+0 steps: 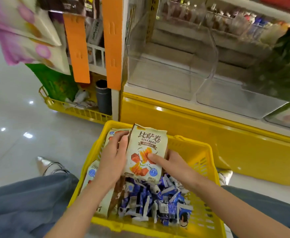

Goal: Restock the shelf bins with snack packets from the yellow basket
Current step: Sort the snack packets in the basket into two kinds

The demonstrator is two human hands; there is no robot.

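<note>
Hands both on one packet right now: left hand (114,157) curls round its left edge, right hand (173,164) pinches the lower right side, thumb flat on the front, fingers tucked behind. My guess is the two-handed hold is for squaring it up, maybe with more of the same behind it, but I can't tell how many are in that stack. The Bisajuan packet (145,152) sits upright between the hands, raised just above the load in the yellow basket (207,152), printed face up toward the camera.

It's a cream pillow bag with brown trim along the top and side, big brown lettering, and orange-red rolls pictured in the middle. Looks puffy and light, so it should handle easy.

Under the wrists there's a heap of small blue packets (158,200). Left of the left hand a few more cream packets (92,170) stand on edge against the basket wall, sorted by kind I'd say. Past the hands comes the yellow shelf base (192,127), then the clear bins (166,71) above it. Nothing shows through the nearest one, so that's probably where this packet's headed.
</note>
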